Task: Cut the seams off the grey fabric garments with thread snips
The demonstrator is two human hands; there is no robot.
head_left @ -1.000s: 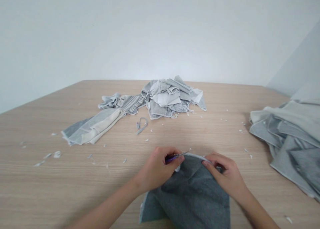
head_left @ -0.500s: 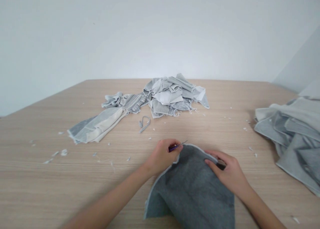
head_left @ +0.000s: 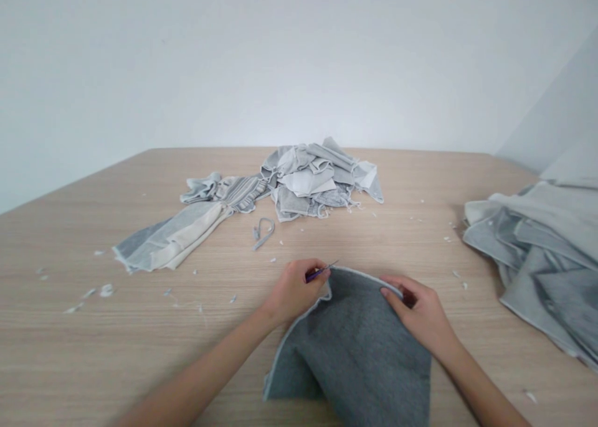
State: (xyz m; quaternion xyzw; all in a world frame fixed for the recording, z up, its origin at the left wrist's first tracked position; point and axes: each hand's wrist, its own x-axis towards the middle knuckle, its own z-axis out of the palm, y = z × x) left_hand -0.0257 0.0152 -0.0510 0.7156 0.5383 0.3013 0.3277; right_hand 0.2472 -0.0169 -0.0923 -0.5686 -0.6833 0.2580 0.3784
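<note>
A grey cloth piece [head_left: 369,340] with a pale stitched edge hangs between my hands at the lower middle of the head view. My left hand [head_left: 299,290] is closed around a small purple-handled tool [head_left: 315,275] with a thin metal point. That point lies by the upper left corner of the cloth, and the fingers also touch the corner. On the right, my right hand [head_left: 415,309] pinches the top edge between thumb and fingers. The lower part of the cloth drops out of the frame.
Grey and white cloth pieces lie heaped [head_left: 317,181] at the back. Tied cloth strips [head_left: 172,231] stretch out left of them. A larger grey cloth pile [head_left: 546,246] sits at the right. A curled grey strip [head_left: 265,233] and scattered lint dot the wooden table [head_left: 116,352].
The top edge of the cloth has gone from arched to straighter, with my hands slightly farther apart. The whole view has shifted a little. Both hands keep their hold.
</note>
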